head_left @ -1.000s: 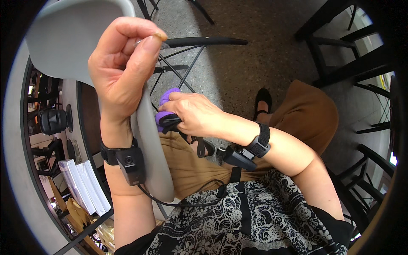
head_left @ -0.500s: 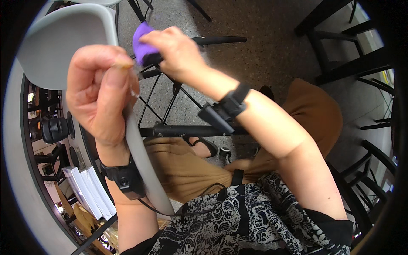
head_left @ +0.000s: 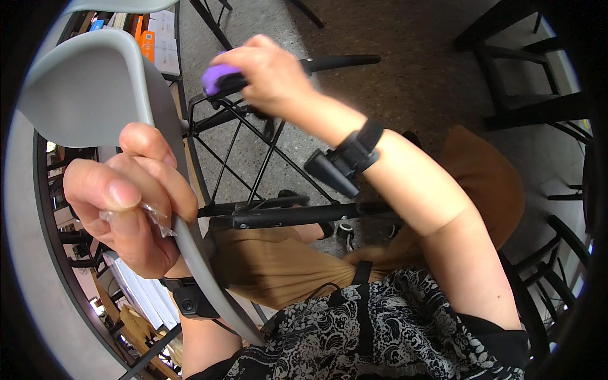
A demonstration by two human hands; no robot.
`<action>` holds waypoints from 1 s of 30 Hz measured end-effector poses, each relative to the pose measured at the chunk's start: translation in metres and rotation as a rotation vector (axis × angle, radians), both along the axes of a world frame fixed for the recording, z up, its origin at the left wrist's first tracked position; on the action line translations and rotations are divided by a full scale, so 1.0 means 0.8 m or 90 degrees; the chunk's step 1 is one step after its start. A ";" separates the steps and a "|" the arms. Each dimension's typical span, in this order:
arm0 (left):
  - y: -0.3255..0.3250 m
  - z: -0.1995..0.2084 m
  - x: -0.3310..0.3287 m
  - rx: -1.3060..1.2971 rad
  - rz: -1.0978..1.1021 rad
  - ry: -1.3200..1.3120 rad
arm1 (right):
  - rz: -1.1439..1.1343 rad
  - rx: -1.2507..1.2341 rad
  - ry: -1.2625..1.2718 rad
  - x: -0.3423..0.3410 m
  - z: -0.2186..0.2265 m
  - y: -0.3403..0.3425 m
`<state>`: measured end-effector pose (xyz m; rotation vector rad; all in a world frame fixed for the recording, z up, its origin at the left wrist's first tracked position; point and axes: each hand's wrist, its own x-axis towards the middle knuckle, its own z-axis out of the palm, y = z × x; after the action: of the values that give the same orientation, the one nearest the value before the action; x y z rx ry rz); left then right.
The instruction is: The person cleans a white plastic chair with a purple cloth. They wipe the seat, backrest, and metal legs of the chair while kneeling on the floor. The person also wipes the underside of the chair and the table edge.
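Note:
My left hand is closed in a pinch on a crumpled bit of clear plastic film. It is beside the rim of a grey moulded chair, whose black metal legs with thin crossed rods reach to the right. Farther off, my right hand grips a soft-looking purple and black thing near the end of the leg frame. Motion blur and my fingers hide its exact kind. Both wrists carry black strapped-on devices.
Orange and white boxes stand beyond the grey shell. A stack of white paper shows at lower left. Dark chairs or stools line the right side. Speckled floor lies beneath the chair legs.
My left hand has moved down and left, and the clear film shows more plainly. My right hand and the purple thing have shifted slightly. The chair's rim and legs sit differently in view.

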<state>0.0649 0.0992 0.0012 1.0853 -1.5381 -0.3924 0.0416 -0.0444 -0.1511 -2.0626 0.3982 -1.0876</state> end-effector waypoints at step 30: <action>-0.008 0.005 -0.025 -0.025 0.028 -0.008 | -0.062 -0.120 -0.128 -0.039 0.015 -0.043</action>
<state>0.0452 0.0926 0.0050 1.0911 -1.5233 -0.3245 0.0104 -0.0790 -0.1392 -2.0864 0.3068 -1.4244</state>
